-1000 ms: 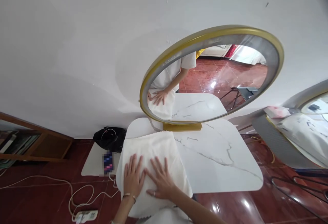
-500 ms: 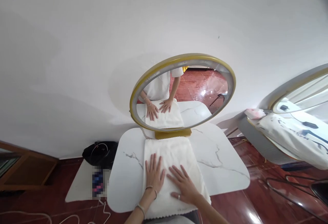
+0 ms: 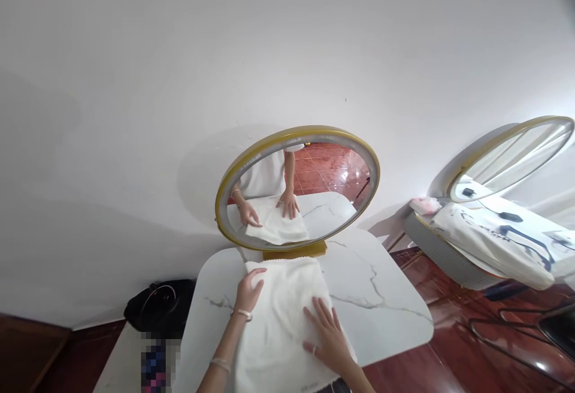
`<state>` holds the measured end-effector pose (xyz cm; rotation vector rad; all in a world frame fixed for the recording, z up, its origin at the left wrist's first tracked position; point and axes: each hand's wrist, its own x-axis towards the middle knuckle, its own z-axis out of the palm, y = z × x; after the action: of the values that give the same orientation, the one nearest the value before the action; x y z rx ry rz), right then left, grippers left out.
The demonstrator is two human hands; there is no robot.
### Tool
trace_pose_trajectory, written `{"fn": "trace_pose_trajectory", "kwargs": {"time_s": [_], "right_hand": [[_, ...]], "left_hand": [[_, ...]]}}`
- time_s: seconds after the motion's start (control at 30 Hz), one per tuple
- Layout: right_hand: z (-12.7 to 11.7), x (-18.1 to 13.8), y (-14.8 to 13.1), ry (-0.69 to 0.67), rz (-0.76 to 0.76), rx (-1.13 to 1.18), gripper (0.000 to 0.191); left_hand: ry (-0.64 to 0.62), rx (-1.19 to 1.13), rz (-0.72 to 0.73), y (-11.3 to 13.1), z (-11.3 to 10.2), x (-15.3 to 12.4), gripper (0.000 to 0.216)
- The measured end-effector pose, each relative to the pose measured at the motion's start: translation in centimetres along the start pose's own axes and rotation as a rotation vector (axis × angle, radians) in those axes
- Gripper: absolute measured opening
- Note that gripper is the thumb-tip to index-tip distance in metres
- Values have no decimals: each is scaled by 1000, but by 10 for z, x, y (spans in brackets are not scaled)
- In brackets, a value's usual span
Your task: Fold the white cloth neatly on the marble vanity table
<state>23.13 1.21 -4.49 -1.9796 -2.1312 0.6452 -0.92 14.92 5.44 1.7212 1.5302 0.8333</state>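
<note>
A white towel (image 3: 283,327) with a scalloped edge lies spread on a white marble-patterned table (image 3: 381,297). My left hand (image 3: 249,294) rests at the towel's far left edge, thumb and index finger apart and slightly bent; its other fingers are partly hidden. Lying flat on the towel's right side is my right hand (image 3: 327,336), fingers spread and a ring on one of them. Soft wrinkles run through the cloth between the hands. Bracelets circle my left wrist. Both hands and the towel are reflected in the oval gold-framed mirror (image 3: 332,171) behind.
The mirror's gold base (image 3: 294,252) stands just beyond the towel. On the floor side at left, a black bag (image 3: 159,306) sits on a pale surface. At right, a second table holds a white cloth bag (image 3: 485,240), a tissue pack (image 3: 425,205) and another mirror (image 3: 516,159).
My left hand has moved from flat on the towel out to its far left edge. My right hand stays spread on the right side. The towel has shifted left and wrinkled; the view has tilted.
</note>
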Motion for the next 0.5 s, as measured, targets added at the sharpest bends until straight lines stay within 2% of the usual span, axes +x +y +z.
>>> {"fn": "trace_pose_trajectory", "kwargs": {"time_s": [0.07,0.13,0.23,0.3,0.4,0.5], "right_hand": [[6,10,-20,56,-57,59,76],[12,14,-41,197,-134,151,75],[14,11,-72,536,-213,292,72],[6,11,-89,746,-203,351,70],[-29,23,-110,938,-180,419,68],[-102,55,-130,1047,-196,507,62]], "left_hand": [[-31,-4,150,28,-24,-12,31],[-111,22,332,64,-44,-29,31],[-252,116,609,118,-64,-55,35],[-263,183,779,147,-76,-65,36],[-178,231,946,184,-103,-59,32],[-35,215,987,222,-143,-26,24]]}}
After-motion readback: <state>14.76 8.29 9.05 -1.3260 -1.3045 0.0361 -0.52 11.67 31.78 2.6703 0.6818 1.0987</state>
